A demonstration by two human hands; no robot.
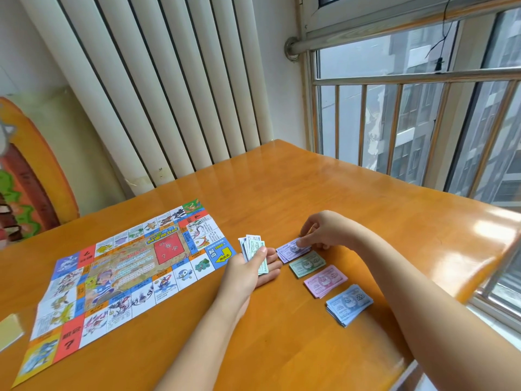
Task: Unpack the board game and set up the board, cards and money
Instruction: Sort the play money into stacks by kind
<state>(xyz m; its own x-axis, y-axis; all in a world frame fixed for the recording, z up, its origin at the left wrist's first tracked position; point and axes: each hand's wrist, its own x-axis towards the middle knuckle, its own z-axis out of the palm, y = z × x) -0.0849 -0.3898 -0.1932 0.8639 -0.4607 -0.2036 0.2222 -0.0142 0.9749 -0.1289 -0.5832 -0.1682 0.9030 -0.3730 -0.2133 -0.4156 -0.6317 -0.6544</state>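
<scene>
"Wooden counter [282, 193], and our board [127, 266] lies unfolded on its left side?"

"Yes. Our left hand [248, 266] lies palm up just right of it, thumb clamping a mixed stack of notes [253, 249]."

"And our right hand [318, 231]?"

"Fingers curled, pinching the top note of the purple pile [290, 251]. Green pile [307, 263], pink pile [325, 280] and blue pile [349, 303] run in a row from it towards us."
</scene>
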